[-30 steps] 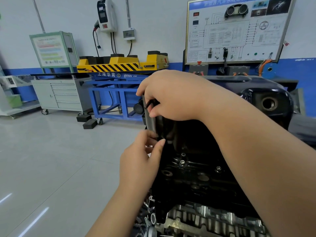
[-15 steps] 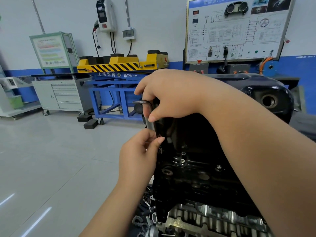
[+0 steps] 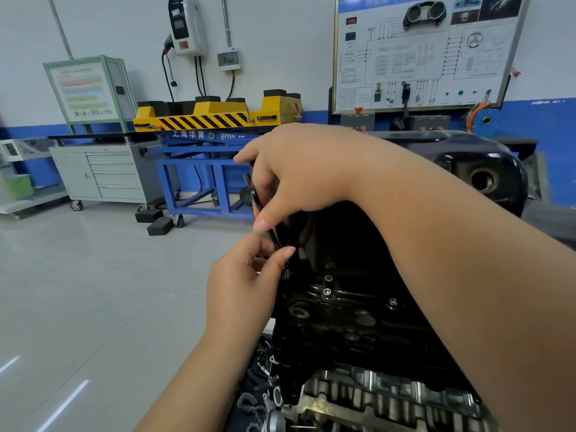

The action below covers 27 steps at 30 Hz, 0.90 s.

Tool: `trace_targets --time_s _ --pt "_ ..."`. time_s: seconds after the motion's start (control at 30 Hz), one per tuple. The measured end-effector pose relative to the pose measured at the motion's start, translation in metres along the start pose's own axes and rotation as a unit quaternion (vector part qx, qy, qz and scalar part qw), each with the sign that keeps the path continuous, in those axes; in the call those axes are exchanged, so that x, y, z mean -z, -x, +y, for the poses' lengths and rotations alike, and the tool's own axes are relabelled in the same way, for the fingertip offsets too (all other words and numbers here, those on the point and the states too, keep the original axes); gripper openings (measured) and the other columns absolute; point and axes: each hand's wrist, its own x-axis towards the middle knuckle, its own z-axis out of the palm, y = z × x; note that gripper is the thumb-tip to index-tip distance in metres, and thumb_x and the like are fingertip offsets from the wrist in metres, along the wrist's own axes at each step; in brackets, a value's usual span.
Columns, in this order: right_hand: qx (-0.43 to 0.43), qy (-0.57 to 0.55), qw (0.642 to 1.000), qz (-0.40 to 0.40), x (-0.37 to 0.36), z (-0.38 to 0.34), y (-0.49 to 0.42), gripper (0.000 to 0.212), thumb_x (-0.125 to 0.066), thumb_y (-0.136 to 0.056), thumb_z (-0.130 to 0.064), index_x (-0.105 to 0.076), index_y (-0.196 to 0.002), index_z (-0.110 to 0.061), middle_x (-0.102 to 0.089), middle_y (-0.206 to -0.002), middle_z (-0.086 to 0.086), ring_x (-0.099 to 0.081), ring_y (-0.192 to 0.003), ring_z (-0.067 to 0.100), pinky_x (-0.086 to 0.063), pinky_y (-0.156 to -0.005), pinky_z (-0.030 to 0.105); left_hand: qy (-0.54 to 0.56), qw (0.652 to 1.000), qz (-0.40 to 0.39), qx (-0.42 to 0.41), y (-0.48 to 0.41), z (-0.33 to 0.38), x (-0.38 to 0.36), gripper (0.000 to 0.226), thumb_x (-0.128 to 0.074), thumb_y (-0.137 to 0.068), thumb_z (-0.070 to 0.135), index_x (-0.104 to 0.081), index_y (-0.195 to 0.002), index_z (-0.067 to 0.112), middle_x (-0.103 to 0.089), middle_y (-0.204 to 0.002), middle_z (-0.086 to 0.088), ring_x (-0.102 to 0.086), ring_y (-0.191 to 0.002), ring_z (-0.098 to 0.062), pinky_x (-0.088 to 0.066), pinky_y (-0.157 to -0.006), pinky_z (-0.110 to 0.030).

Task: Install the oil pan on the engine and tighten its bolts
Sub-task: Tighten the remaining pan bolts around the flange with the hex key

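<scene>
Gleaming black oil pan (image 3: 452, 157); right hand (image 3: 305, 169) pinches slim tool (image 3: 276, 236), left hand (image 3: 243, 285) pinches its tip.

A glossy black metal oil pan (image 3: 467, 163) with a round side hole is seated on top of a dark engine block (image 3: 358, 335). Small silvery bolt heads (image 3: 326, 291) are seen on the block's face below it. A thin dark metal tool (image 3: 254, 198) is held slanted at the pan's left edge.

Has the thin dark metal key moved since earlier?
Yes. The thin dark metal key swung its upper end leftwards, away from the glossy black oil pan.
</scene>
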Motion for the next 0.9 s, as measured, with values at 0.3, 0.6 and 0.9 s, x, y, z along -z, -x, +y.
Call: trace_targets --time_s 0.3,0.6,0.9 --pt "-0.021 -0.046 0.998 0.042 -0.0024 0.0003 0.0046 0.038 -0.069 -0.075 -0.053 -0.061 -0.11 -0.039 -0.052 -0.131 -0.013 -0.05 -0.119 0.014 -0.047 -0.094 0.041 -0.005 1.0 -0.014 -0.014 0.0003 -0.0024 0.0009 0.017 -0.062 -0.083 0.031 -0.056 -0.071 0.02 -0.064 -0.062 -0.007 -0.063 -0.061 -0.026 -0.053 -0.061 -0.049" --pt "-0.002 -0.071 0.995 0.068 -0.0045 0.0012 0.0063 0.018 -0.066 -0.079 -0.048 -0.071 -0.093 -0.039 -0.058 -0.123 -0.015 -0.054 -0.113 0.009 -0.049 -0.089 0.035 -0.056 0.996 -0.017 -0.062 0.0002 -0.0018 -0.0003 0.011 -0.059 -0.089 0.018 -0.063 -0.079 0.019 -0.064 -0.066 0.002 -0.062 -0.062 -0.019 -0.051 -0.06 -0.046" --pt "0.022 -0.049 0.996 0.07 -0.0068 0.0012 0.0059 0.006 -0.066 -0.081 -0.031 -0.07 -0.084 -0.035 -0.061 -0.118 -0.013 -0.056 -0.111 0.01 -0.05 -0.087 0.037 -0.092 0.991 -0.007 -0.092 0.0009 0.0005 -0.0019 0.013 -0.058 -0.089 0.015 -0.062 -0.077 0.015 -0.061 -0.064 0.002 -0.061 -0.061 -0.02 -0.049 -0.057 -0.045"
